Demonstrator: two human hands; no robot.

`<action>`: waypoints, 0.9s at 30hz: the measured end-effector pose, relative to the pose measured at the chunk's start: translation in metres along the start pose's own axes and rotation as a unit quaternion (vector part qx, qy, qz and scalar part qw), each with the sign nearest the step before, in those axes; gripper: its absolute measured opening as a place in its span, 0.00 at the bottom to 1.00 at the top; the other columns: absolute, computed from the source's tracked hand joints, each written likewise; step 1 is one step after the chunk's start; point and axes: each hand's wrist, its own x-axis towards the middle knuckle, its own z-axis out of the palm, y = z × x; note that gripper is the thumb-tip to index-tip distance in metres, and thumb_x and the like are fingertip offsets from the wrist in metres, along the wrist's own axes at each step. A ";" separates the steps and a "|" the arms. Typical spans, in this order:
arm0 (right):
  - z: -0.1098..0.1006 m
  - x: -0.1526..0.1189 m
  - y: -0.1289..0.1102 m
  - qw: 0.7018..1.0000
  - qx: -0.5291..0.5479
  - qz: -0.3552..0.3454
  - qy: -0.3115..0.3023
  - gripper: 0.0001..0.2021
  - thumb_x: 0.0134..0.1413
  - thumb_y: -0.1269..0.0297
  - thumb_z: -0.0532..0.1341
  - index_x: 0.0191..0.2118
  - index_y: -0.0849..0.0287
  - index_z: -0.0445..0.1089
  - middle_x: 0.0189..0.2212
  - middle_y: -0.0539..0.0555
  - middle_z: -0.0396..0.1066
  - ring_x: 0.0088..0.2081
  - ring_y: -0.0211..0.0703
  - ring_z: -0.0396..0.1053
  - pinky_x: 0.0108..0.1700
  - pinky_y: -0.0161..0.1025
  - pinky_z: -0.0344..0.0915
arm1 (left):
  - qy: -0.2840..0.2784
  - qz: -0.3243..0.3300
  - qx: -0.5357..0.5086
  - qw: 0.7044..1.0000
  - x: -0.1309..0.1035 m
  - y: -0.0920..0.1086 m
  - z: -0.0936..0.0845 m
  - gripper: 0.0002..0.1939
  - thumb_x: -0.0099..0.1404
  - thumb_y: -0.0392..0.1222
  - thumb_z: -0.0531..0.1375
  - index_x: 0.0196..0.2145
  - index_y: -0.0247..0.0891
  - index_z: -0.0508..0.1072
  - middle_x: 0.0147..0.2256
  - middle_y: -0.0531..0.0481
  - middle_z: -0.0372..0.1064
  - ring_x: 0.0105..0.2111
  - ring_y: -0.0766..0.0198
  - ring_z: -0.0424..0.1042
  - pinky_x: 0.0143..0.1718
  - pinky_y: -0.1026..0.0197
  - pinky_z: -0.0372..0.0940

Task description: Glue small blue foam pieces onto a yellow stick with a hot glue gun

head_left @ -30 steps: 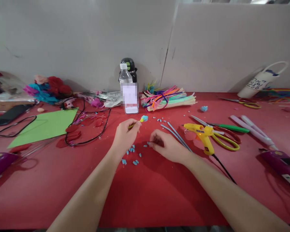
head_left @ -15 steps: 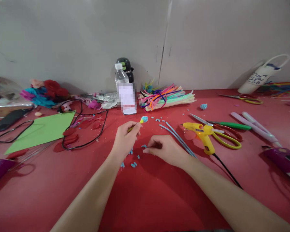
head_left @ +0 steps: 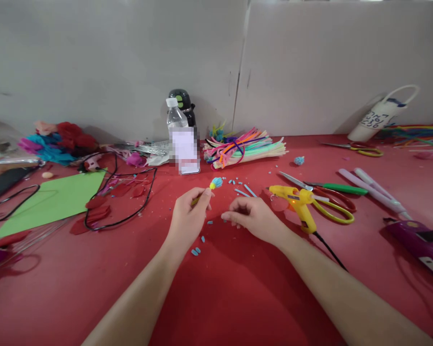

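Observation:
My left hand (head_left: 190,214) is closed in a pinch round a yellow stem with a fluffy light-blue head (head_left: 216,182), a small pipe-cleaner flower by its look. The head points up and away, past the fingertips. To its right, low over the table, is my right hand (head_left: 254,218), thumb and fingers bent together; what they hold, if anything, is hidden. Short blue pipe-cleaner pieces (head_left: 195,251) are scattered between and in front of the hands. Two longer blue pipe cleaners (head_left: 250,190) lie partly behind my right hand.
A yellow hot-glue gun (head_left: 292,197), its cord trailing forward, lies right of my right hand beside scissors (head_left: 334,211). Behind are a pipe-cleaner bundle (head_left: 243,150), a phone (head_left: 184,149) and a bottle (head_left: 176,115). Green paper (head_left: 54,199) and a black cord (head_left: 144,204) lie left.
My right hand has drawn back to the right from the blue pieces, its fingers more curled. The left still holds the flower. The whole view has shifted slightly.

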 end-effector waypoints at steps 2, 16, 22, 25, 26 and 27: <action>0.000 -0.001 -0.002 0.999 0.014 -0.011 0.041 0.15 0.52 0.52 0.68 0.27 0.59 0.70 0.21 0.48 0.70 0.24 0.36 0.66 0.28 0.33 0.63 | -0.005 0.007 0.000 1.000 -0.003 0.002 0.003 0.15 0.66 0.52 0.58 0.31 0.38 0.74 0.23 0.53 0.66 0.21 0.69 0.62 0.22 0.66 0.56; 0.006 0.001 -0.008 0.989 0.107 -0.057 0.084 0.11 0.58 0.57 0.64 0.33 0.60 0.72 0.26 0.50 0.71 0.28 0.36 0.68 0.32 0.35 0.66 | -0.019 0.062 0.040 0.997 -0.020 0.016 0.017 0.15 0.70 0.50 0.56 0.31 0.37 0.73 0.23 0.55 0.65 0.23 0.69 0.63 0.25 0.68 0.58; 0.009 -0.002 -0.010 0.985 0.089 -0.062 0.132 0.11 0.58 0.57 0.65 0.31 0.59 0.72 0.25 0.49 0.71 0.27 0.36 0.66 0.30 0.34 0.64 | -0.012 0.086 0.078 0.993 -0.022 0.012 0.019 0.16 0.71 0.49 0.55 0.31 0.37 0.71 0.25 0.55 0.67 0.24 0.71 0.62 0.26 0.68 0.57; 0.010 -0.004 -0.011 0.987 0.090 -0.066 0.116 0.10 0.59 0.58 0.64 0.33 0.59 0.73 0.27 0.50 0.72 0.29 0.37 0.68 0.32 0.34 0.66 | 0.001 0.103 0.087 0.991 -0.022 0.010 0.020 0.15 0.72 0.49 0.55 0.31 0.37 0.70 0.25 0.56 0.67 0.24 0.71 0.61 0.27 0.67 0.57; 0.010 -0.004 -0.012 0.988 0.090 -0.068 0.106 0.09 0.60 0.59 0.63 0.34 0.59 0.73 0.28 0.50 0.73 0.29 0.37 0.69 0.33 0.34 0.67 | 0.005 0.110 0.089 0.990 -0.022 0.009 0.021 0.15 0.72 0.48 0.54 0.31 0.37 0.70 0.25 0.56 0.67 0.24 0.71 0.61 0.27 0.67 0.57; 0.010 -0.004 -0.013 0.989 0.090 -0.069 0.099 0.09 0.60 0.59 0.63 0.35 0.59 0.74 0.28 0.51 0.73 0.30 0.37 0.69 0.33 0.35 0.67 | 0.008 0.116 0.091 0.989 -0.022 0.008 0.021 0.15 0.72 0.48 0.54 0.31 0.37 0.70 0.25 0.56 0.67 0.24 0.71 0.61 0.27 0.67 0.57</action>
